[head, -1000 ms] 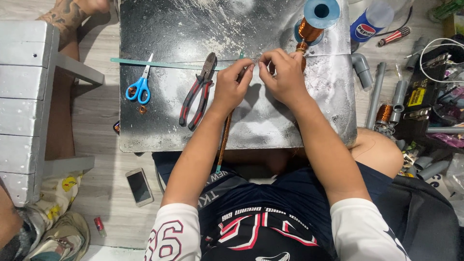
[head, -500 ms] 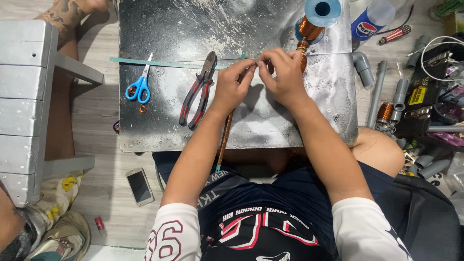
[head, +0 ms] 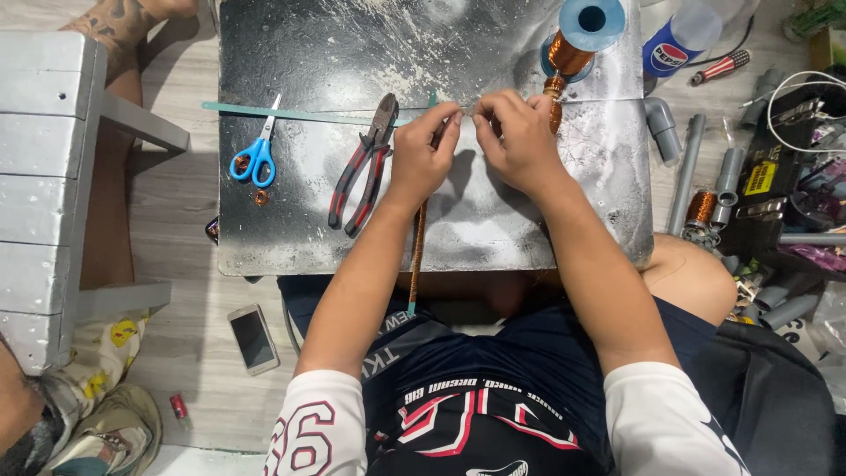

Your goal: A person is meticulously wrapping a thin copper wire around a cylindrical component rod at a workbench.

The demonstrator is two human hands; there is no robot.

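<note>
Both of my hands meet over a dark metal work plate point(head: 493, 220). My left hand point(head: 425, 152) pinches the top of a long thin copper-wound rod point(head: 415, 264) that runs down towards my lap. My right hand point(head: 520, 137) pinches fine copper wire just right of it, fingertips nearly touching the left ones. The wire leads up to a copper wire spool with a blue end point(head: 583, 31) at the plate's far right. Red-and-black pliers point(head: 363, 167) lie just left of my left hand.
Blue-handled scissors point(head: 255, 157) and a thin green strip point(head: 291, 115) lie on the plate's left part. A grey bench point(head: 44, 176) stands at left, a phone point(head: 254, 339) on the floor. Grey pipe pieces point(head: 696, 159), a blue-labelled bottle point(head: 680, 40) and tools crowd the right.
My hands have stayed at the same spot on the plate, with only small finger shifts on the wire. Nothing else has moved.
</note>
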